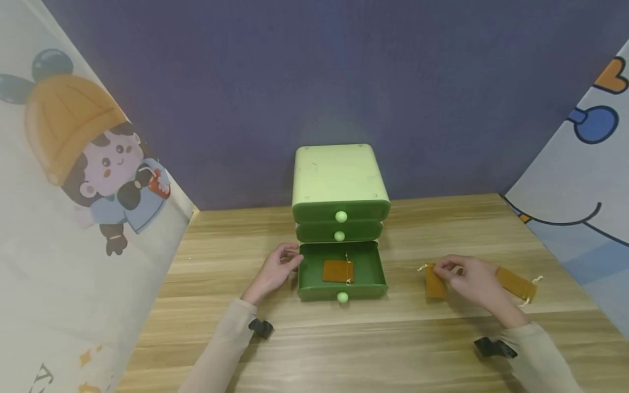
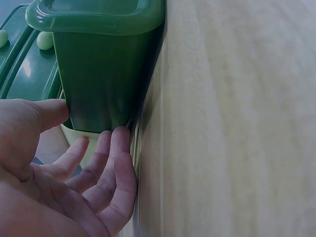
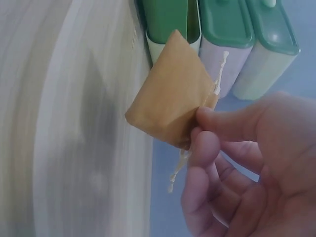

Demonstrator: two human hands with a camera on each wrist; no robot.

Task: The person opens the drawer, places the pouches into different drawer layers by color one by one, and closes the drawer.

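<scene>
My right hand (image 1: 469, 278) pinches a small tan drawstring pouch (image 3: 170, 94) between thumb and index finger, near its corded end; the pouch hangs above the table to the right of the drawers. My left hand (image 1: 277, 270) is at the left side of the pulled-out bottom drawer (image 1: 309, 292), its fingers loosely bent. In the left wrist view the thumb and fingertips (image 2: 121, 133) lie against or very near the drawer's side and the cabinet edge. Inside the drawer lies a brown drawstring pouch (image 1: 337, 271). Another tan pouch (image 1: 516, 284) rests on the table, partly behind my right hand.
The green cabinet (image 1: 339, 174) stands against a dark blue back panel (image 1: 236, 109). Its upper two drawers, with round knobs (image 1: 341, 216), are pushed in. A wooden table (image 1: 196, 305) carries everything. Printed panels rise at both sides.
</scene>
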